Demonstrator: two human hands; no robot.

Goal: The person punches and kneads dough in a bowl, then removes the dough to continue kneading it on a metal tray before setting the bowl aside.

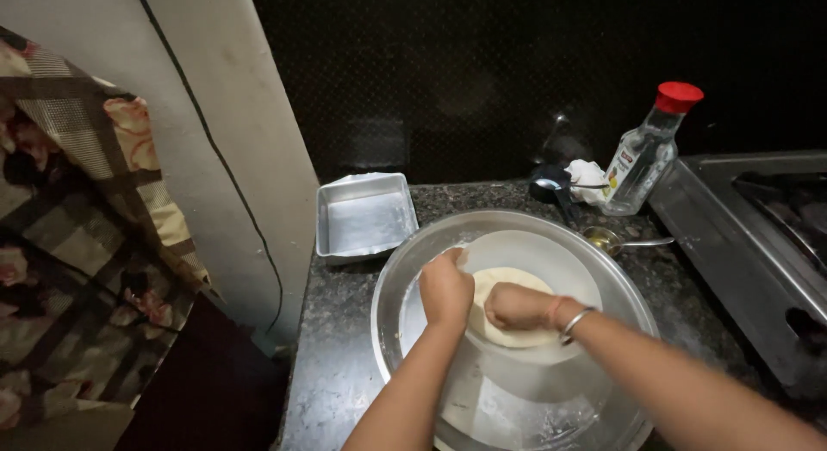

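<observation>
Inside the wide steel bowl (405,270) on the dark counter (336,330), my left hand (445,289) and right hand (517,306), both clenched, press the pale dough (504,283).

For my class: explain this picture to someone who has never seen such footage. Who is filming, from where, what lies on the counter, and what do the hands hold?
One camera, worn on a person's head, looks down at their own bare hands. The left hand and right hand, both closed into fists, press into a pale round lump of dough inside a wide shiny steel bowl. It sits on a dark speckled stone counter. Behind are a square metal tray, a clear red-capped bottle and a steel stove.
</observation>
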